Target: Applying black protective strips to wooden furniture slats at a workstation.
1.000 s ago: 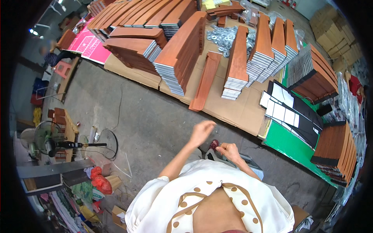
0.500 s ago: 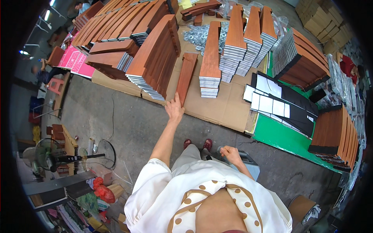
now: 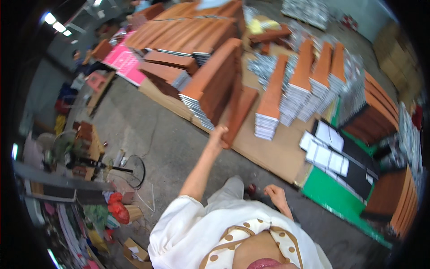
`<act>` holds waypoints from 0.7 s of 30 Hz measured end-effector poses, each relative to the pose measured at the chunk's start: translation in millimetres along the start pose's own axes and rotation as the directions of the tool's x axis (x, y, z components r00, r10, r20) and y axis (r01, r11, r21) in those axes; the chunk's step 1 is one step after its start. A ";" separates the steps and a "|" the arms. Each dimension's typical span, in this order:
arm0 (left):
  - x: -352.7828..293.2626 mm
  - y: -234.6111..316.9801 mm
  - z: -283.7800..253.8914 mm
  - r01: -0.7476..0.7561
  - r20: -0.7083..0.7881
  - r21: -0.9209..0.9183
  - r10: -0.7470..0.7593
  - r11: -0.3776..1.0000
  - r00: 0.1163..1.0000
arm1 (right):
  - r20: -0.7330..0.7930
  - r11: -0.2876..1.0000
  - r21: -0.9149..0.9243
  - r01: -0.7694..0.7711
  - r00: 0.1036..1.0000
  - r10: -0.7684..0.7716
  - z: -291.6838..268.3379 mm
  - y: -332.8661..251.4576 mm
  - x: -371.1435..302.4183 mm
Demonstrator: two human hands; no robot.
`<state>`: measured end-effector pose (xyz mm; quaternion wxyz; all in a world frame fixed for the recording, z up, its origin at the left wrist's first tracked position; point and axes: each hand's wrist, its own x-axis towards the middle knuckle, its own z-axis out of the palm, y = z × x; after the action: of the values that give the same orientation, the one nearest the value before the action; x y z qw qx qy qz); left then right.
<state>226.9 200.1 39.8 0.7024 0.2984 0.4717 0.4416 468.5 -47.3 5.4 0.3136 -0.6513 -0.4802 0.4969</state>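
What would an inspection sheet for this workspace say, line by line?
Surface: cardboard in the middle; green sheet to the right, pink sheet far left.
Job's things: red-brown board among board stacks.
Clutter: metal bits, black and white sheets.
Hands: left hand at the board's near end, grip unclear; right hand apart from the boards, fingers curled, nothing seen in it.
Cables: thin dark line on the floor, perhaps a cable; blurred.
Surroundings: fan left, person far left, cartons far right.

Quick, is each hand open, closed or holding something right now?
Left hand: seemingly closed on the near end of a long reddish-brown wooden board.
Right hand: loosely curled closed, nothing visible in it.
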 end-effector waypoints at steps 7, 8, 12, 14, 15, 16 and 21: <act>-110.3 -33.2 -5.8 0.109 0.262 -0.219 -0.049 0.970 0.964 | 0.099 0.897 0.441 0.001 0.994 -0.050 34.6 -36.1 49.6; -126.2 -37.5 -10.7 0.099 0.256 -0.208 -0.044 0.973 0.966 | 0.124 0.874 0.485 -0.034 0.992 -0.031 41.3 -52.1 54.3; -161.9 -47.1 -12.0 0.063 0.231 -0.132 -0.031 0.989 0.972 | 0.290 0.661 0.719 -0.217 0.957 -0.001 64.5 -78.6 80.3; -166.1 -46.6 -17.6 0.148 0.336 -0.037 -0.127 0.988 0.933 | 0.349 0.621 0.747 -0.237 0.935 -0.062 71.5 -95.1 88.2; -163.6 -50.1 -20.9 0.144 0.334 -0.037 -0.123 0.989 0.934 | 0.397 0.577 0.773 -0.264 0.911 -0.116 74.2 -103.3 90.0; -158.4 -50.0 -22.5 0.157 0.336 -0.026 -0.139 0.987 0.932 | 0.407 0.511 0.806 -0.299 0.906 -0.113 75.3 -111.3 93.7; -130.1 -30.2 -48.2 0.266 0.439 0.132 -0.297 0.955 0.848 | 0.360 0.520 0.834 -0.183 0.895 -0.263 86.2 -89.8 121.3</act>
<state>171.0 69.9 48.4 0.8397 0.3440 0.3477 0.2360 364.1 91.2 16.2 0.4851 -0.2702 -0.2479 0.7939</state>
